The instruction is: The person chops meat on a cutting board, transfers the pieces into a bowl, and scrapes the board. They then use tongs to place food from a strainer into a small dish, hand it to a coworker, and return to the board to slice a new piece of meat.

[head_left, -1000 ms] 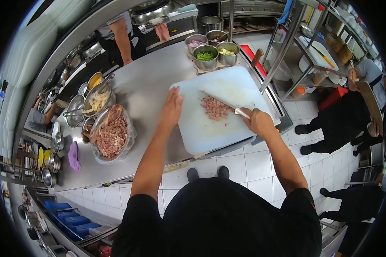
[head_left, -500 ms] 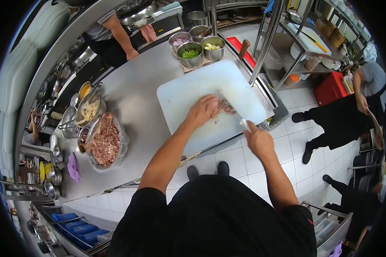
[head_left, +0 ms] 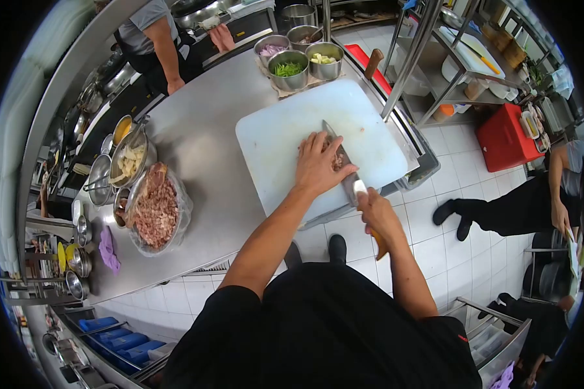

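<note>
On the white cutting board [head_left: 272, 139], my left hand [head_left: 319, 161] lies with fingers stretched out and thumb apart, beside the knife's blade. It partly covers a small heap of chopped meat [head_left: 338, 159] lying against the blade. My right hand [head_left: 379, 212] is closed around the kitchen knife [head_left: 348, 170] near the board's front edge. The knife's tip points away from me, and the end of its orange-brown handle sticks out below my fist. Whether the left fingertips press on the meat is hidden.
Left on the steel counter [head_left: 201, 139] are a plastic-lined bowl of diced meat [head_left: 156, 217], a bowl of pale slices [head_left: 131, 163] and a purple cloth [head_left: 109, 249]. Behind the board stand pots, including green vegetables [head_left: 288, 69]. Co-workers stand at left [head_left: 157, 39] and right [head_left: 525, 207].
The knife has turned flatter, its blade now along the left hand. My right hand has moved slightly down. The left hand has spread its fingers over the meat, and the scattered bits are gathered closer.
</note>
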A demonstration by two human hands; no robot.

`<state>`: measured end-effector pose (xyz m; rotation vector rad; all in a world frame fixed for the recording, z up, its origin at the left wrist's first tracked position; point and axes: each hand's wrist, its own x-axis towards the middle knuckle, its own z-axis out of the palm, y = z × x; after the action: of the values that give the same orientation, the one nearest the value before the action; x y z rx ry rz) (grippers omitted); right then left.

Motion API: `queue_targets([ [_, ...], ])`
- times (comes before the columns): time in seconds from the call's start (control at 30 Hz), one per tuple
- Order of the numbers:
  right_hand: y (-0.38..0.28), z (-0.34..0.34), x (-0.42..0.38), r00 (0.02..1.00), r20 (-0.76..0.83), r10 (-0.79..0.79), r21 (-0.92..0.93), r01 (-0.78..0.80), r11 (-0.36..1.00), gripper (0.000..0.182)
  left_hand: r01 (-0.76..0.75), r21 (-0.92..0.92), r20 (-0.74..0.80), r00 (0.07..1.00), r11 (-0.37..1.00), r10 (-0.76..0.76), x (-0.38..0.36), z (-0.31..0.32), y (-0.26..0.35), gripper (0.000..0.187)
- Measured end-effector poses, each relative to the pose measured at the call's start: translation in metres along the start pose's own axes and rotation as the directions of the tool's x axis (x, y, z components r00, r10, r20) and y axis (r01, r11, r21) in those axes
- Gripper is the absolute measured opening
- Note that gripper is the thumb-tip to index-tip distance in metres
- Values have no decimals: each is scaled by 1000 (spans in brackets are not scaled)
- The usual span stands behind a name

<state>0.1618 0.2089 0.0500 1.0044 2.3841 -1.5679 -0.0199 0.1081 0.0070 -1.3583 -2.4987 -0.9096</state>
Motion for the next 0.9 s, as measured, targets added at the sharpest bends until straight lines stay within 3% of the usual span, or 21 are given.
queue_targets([
  [0.03,-1,13,3,1000,-3,-21,-2,21,1000,45,21,7,-26,999,1000,-20,1,-1,5,65],
  [0.07,-3,24,3,999,-3,-45,-7,45,999,45,57,1,-92,994,998,-57,2,-3,9,44],
  [0.17,-23,45,-4,999,48,-10,30,9,1000,47,190,-235,-162,959,953,-232,-2,27,-17,27],
  [0.27,-37,60,-8,996,88,4,110,-14,994,44,212,-295,-328,893,932,-307,-6,20,-18,21],
  [0.37,-57,73,-15,993,106,-51,113,39,993,38,240,-336,-398,840,911,-368,-13,-1,-31,20],
  [0.5,-102,114,-12,952,205,-227,48,222,974,35,297,-134,-603,733,946,-315,-29,-89,-62,17],
  [0.63,-167,173,-17,834,420,-357,45,374,926,34,427,-206,-716,548,881,-433,-81,-174,-120,17],
  [0.7,-197,209,-17,773,512,-376,-67,472,879,37,547,-32,-754,536,837,-379,-115,-218,-152,18],
  [0.77,-224,230,-25,697,611,-376,-105,542,834,38,575,121,-773,566,809,-286,-144,-259,-167,20],
  [0.9,-228,235,-23,624,731,-278,-136,532,836,38,678,186,-674,615,711,-410,-200,-292,-219,31],
])
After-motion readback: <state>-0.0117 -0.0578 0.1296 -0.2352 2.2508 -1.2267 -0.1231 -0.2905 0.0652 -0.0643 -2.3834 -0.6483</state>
